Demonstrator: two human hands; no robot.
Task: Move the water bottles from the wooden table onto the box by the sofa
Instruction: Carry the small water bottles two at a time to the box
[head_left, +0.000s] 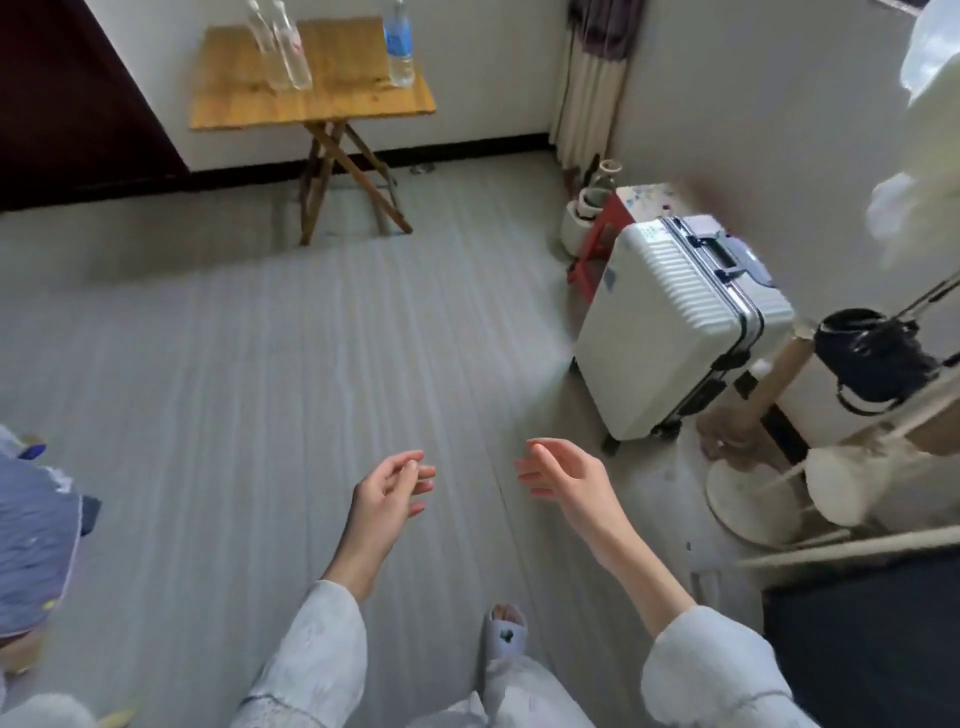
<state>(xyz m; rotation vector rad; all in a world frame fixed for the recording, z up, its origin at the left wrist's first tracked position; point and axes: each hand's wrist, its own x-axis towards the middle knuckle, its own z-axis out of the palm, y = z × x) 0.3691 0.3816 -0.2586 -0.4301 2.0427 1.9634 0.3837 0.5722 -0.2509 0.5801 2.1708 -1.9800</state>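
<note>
A small wooden folding table (249, 106) stands against the far wall. On it stand three water bottles: two clear ones close together at the left, one (266, 49) just behind the other (292, 54), and one with a blue label (399, 44) at the right edge. My left hand (387, 496) and my right hand (563, 475) hang in front of me over the floor, far from the table. Both hold nothing, fingers loosely curled. The box and the sofa are out of view.
A white suitcase (675, 322) stands at the right by the wall, with a red stool (597, 239) and white pots behind it. A rack with a dark bag (872, 358) and a fan base (748, 499) crowd the right side. Blue fabric (36, 540) lies at the left edge. Grey floor stretches between.
</note>
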